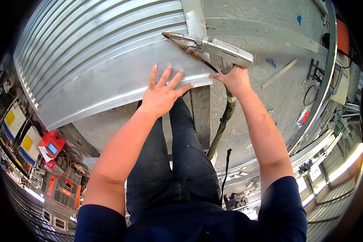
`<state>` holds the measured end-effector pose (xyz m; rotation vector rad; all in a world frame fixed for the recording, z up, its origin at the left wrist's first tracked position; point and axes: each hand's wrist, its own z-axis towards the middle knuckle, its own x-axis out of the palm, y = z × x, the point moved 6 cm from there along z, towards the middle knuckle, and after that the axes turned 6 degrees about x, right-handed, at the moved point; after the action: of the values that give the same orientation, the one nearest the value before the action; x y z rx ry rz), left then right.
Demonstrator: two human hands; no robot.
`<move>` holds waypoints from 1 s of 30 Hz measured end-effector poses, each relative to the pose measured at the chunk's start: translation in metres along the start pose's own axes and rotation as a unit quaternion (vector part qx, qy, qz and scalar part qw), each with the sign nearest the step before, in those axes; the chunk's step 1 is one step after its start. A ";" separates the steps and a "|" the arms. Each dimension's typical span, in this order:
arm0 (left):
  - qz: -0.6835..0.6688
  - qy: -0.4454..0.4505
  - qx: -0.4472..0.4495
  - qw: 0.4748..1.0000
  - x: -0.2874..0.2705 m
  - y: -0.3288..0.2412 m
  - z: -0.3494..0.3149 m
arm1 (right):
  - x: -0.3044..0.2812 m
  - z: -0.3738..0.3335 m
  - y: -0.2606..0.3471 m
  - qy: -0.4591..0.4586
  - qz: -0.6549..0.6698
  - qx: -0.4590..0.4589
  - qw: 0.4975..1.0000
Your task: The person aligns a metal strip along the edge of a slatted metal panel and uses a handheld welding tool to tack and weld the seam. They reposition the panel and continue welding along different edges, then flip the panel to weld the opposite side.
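Where ribbed metal panel (pixel 109 60) ends, blue scraps (pixel 272 62) dot grey floor (pixel 286 97).

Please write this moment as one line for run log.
left hand: open, spread on ribbed metal panel | right hand: gripping gun-shaped tool | nozzle: over panel | wrapped hose: trailing from tool

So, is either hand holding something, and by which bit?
The right hand holds the silver gun-shaped tool by its handle. The left hand holds nothing; it's spread over the metal panel.
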<state>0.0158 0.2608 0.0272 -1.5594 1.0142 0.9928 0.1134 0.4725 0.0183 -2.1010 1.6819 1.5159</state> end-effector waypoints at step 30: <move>-0.741 -0.275 -0.564 0.240 0.066 0.021 -0.094 | -0.116 -0.055 -0.006 0.028 0.308 0.062 0.949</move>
<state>0.0275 0.1567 -0.0246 -1.7848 -2.1052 0.4116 0.1622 0.5264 0.1243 -1.6433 2.5418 1.4130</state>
